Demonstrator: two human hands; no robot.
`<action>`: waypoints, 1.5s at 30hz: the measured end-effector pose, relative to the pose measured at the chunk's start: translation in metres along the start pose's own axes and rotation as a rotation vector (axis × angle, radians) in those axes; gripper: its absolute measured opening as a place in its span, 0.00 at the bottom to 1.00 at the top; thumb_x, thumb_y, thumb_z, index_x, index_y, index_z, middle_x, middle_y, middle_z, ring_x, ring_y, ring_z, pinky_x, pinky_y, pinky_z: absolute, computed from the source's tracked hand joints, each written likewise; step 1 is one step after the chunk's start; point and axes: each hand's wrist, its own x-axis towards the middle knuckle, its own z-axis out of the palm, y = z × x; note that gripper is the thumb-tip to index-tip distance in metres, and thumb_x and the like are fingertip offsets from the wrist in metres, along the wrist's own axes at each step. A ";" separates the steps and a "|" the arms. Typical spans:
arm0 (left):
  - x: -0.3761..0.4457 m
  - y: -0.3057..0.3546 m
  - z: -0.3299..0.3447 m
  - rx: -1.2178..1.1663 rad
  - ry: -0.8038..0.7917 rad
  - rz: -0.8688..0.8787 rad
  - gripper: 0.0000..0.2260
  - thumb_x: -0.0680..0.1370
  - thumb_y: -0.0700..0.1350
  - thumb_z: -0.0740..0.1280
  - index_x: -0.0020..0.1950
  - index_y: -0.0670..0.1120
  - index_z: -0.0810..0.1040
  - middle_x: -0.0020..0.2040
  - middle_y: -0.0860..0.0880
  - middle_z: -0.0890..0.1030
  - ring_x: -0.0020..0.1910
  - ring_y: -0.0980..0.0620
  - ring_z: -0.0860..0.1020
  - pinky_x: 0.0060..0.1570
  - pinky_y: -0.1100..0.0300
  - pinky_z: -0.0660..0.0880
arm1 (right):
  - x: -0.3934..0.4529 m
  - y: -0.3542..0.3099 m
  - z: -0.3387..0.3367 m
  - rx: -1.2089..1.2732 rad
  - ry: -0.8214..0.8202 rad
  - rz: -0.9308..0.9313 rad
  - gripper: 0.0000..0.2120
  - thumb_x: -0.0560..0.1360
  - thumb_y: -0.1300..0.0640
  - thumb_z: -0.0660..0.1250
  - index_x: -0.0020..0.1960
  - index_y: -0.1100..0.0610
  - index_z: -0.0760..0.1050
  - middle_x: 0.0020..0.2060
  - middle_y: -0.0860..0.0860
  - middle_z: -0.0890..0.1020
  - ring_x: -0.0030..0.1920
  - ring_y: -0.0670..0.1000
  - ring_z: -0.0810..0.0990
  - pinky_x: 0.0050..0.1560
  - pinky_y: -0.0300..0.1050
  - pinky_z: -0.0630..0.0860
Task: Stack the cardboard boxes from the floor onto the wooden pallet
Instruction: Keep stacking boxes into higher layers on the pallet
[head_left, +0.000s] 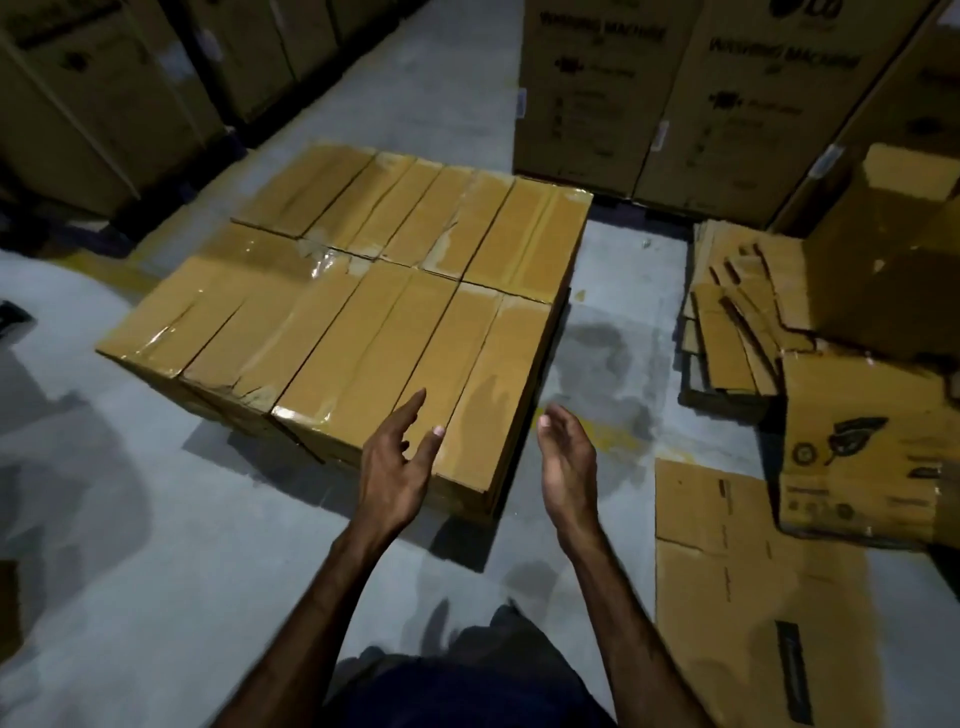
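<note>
Two bare hands reached forward over the near edge of the stack. Left hand hovered at the nearest corner of the cardboard boxes, its fingers straight and spread apart, gripping nothing; whether the fingertips actually touched the cardboard could not be told. Right hand hung just right of that same corner, over the floor, palm turned inward, fingers loosely curved and close together, also holding nothing.

And the boxes themselves sat in the centre of the frame: long, narrow, tan cartons laid side by side in two rows, one near row and one far row, their tops forming one flat level. Shiny clear tape ran across several lids, and some tops were creased and torn. Whatever lay beneath the stack was hidden in shadow, so a pallet could not be made out.

At the right of the frame, flattened cardboard sheets lay heaped on the floor, with a printed open carton just below them and another flattened sheet at lower right. Tall cartons marked "WASHING MACHINE" stood along the upper right, and more big cartons lined the upper left. Dark trousers showed at the bottom centre.
</note>
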 end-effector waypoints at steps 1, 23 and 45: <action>-0.001 0.001 -0.008 -0.007 0.024 0.003 0.32 0.79 0.65 0.65 0.81 0.56 0.68 0.78 0.52 0.72 0.74 0.54 0.72 0.67 0.42 0.77 | 0.001 -0.007 0.006 0.005 -0.018 -0.018 0.22 0.85 0.50 0.65 0.77 0.56 0.73 0.72 0.49 0.77 0.70 0.48 0.75 0.61 0.31 0.70; -0.237 -0.095 -0.268 -0.182 1.047 -0.366 0.23 0.83 0.54 0.70 0.78 0.57 0.73 0.74 0.61 0.75 0.69 0.63 0.75 0.66 0.45 0.79 | -0.206 -0.085 0.291 -0.209 -1.001 -0.300 0.20 0.84 0.54 0.67 0.75 0.57 0.74 0.69 0.51 0.79 0.69 0.51 0.77 0.72 0.52 0.73; -0.575 -0.201 -0.291 -0.316 1.816 -0.838 0.24 0.83 0.56 0.68 0.79 0.53 0.73 0.74 0.56 0.76 0.70 0.59 0.75 0.65 0.54 0.77 | -0.571 0.012 0.411 -0.602 -1.957 -0.468 0.23 0.85 0.46 0.65 0.78 0.48 0.71 0.75 0.46 0.75 0.72 0.47 0.74 0.70 0.45 0.72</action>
